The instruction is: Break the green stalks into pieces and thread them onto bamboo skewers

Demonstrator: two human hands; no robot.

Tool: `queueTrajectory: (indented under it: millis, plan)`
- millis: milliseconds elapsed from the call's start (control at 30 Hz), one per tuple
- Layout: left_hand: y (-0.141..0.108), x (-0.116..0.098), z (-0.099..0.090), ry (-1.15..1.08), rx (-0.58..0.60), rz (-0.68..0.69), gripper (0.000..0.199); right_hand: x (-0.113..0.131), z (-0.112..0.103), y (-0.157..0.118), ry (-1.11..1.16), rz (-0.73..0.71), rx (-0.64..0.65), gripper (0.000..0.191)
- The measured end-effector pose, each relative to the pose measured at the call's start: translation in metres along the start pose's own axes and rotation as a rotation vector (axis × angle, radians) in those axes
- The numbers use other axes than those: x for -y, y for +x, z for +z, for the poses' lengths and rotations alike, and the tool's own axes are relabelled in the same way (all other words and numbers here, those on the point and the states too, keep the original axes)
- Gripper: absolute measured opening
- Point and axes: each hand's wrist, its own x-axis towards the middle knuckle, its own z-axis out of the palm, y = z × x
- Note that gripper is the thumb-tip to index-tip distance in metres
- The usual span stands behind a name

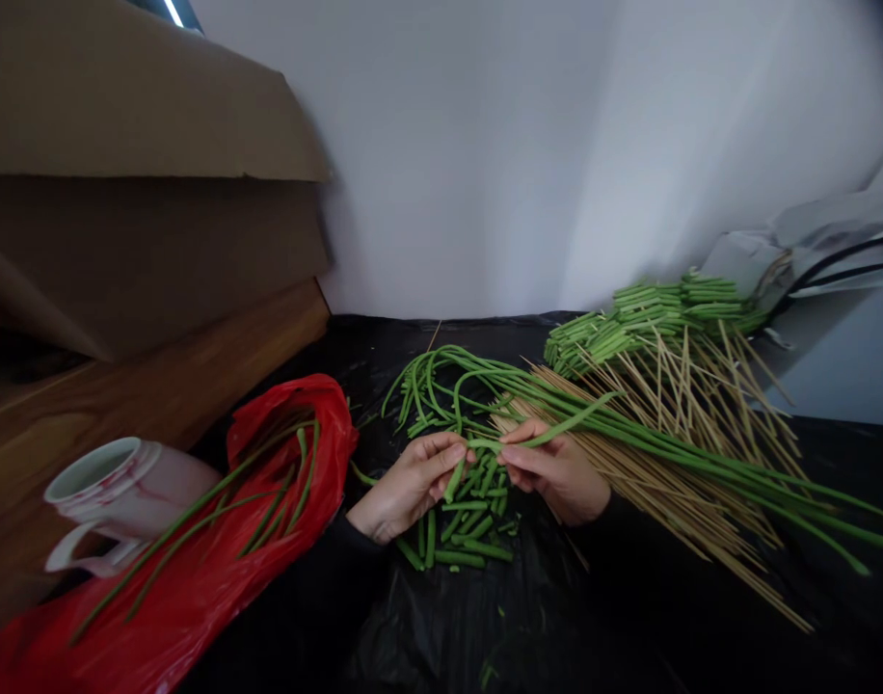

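Between my two hands stretches a long green bean [575, 420]. My left hand [421, 479] pinches it near one end, with a short piece pointing down past the fingers. My right hand [551, 472] pinches it close by, and the rest extends up to the right. Short cut bean pieces [476, 547] lie in a pile below the hands. Behind and to the right, a bundle of long beans [651, 439] lies across thin wooden sticks [673, 496]. Skewered bean pieces [648, 318] are stacked at the back right.
A red plastic bag [268, 569] holding some long beans lies on the left, beside a white mug [134, 492]. A cardboard box [152, 125] stands at the back left. Black plastic sheeting [441, 631] covers the work surface. Clear plastic wrapping [839, 236] is at the right.
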Motion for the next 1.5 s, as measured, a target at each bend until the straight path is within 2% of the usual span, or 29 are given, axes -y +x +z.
queueTrajectory:
  millis: [200,333,533,733,900,1033,1233,1367,1500]
  plan:
    - [0.007,-0.005,-0.009,-0.212,-0.147,0.075,0.026,-0.013,0.01,-0.011,-0.17,0.026,0.174,0.023]
    - [0.003,-0.006,-0.007,-0.125,-0.011,0.012,0.025,-0.008,0.012,-0.013,-0.189,0.038,0.183,0.023]
    - [-0.004,-0.006,0.0,0.202,0.172,-0.11,0.037,-0.002,0.006,-0.008,-0.178,0.037,0.168,0.032]
    - [-0.003,-0.006,-0.003,0.223,0.231,-0.152,0.041,0.002,-0.001,-0.003,-0.041,-0.016,0.081,0.034]
    - [-0.003,-0.001,-0.006,0.275,0.285,-0.136,0.043,-0.002,-0.002,-0.004,-0.081,-0.018,0.166,0.028]
    - [-0.003,0.004,-0.008,0.315,0.263,-0.11,0.032,-0.005,-0.001,-0.004,-0.13,0.004,0.207,0.027]
    - [-0.001,0.006,-0.008,0.285,0.148,-0.12,0.028,0.003,0.0,-0.002,0.014,-0.005,0.094,0.027]
    - [0.0,0.003,-0.005,0.102,0.054,-0.079,0.029,0.006,0.001,-0.002,0.028,-0.019,0.069,0.027]
    - [0.0,0.004,-0.001,-0.132,0.023,-0.057,0.031,0.006,0.003,-0.004,0.045,-0.014,0.084,0.027]
